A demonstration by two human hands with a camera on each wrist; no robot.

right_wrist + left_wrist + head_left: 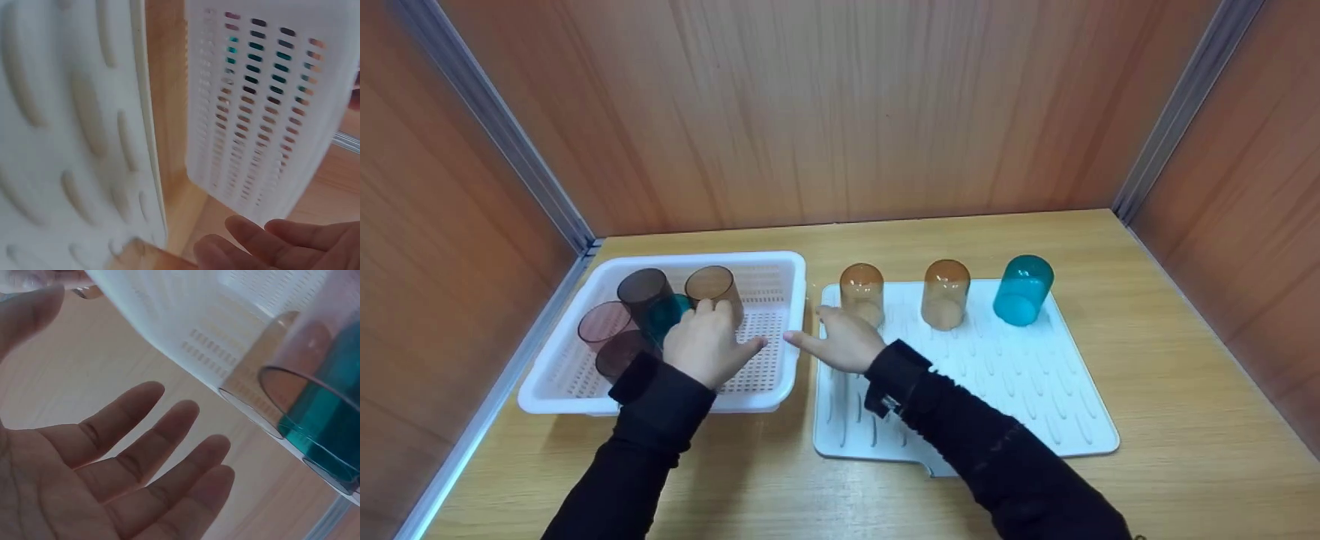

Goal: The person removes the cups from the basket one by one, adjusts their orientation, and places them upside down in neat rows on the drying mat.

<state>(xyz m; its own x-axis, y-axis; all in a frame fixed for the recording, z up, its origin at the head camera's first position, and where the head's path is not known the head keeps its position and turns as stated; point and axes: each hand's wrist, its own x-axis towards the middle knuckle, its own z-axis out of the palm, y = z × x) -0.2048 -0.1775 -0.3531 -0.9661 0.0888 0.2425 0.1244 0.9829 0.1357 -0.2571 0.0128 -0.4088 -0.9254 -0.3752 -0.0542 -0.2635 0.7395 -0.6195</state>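
Observation:
My left hand (pixel 705 345) hovers over the white basket (pixel 776 259), its fingers extended and holding nothing. An amber glass (pixel 711 283) stands just beyond its fingertips; a teal glass (pixel 661 319) is partly hidden beside it. In the left wrist view a gap shows between the fingers (pixel 126 410) and the glasses. Farther left in the basket are a dark brown glass (pixel 643 289), a pink glass (pixel 604 322) and a dark reddish glass (pixel 619 354). My right hand (pixel 847 341), loosely spread and holding nothing, is above the left edge of the white draining mat (pixel 1005 405), beside the basket.
Two amber glasses, one on the left (pixel 861 292) and one in the middle (pixel 946 296), stand upside down along the mat's back edge. An upturned teal glass (pixel 1024 291) is at its right. Wooden panels (pixel 847 112) enclose the table (pixel 1170 375) at the back and sides.

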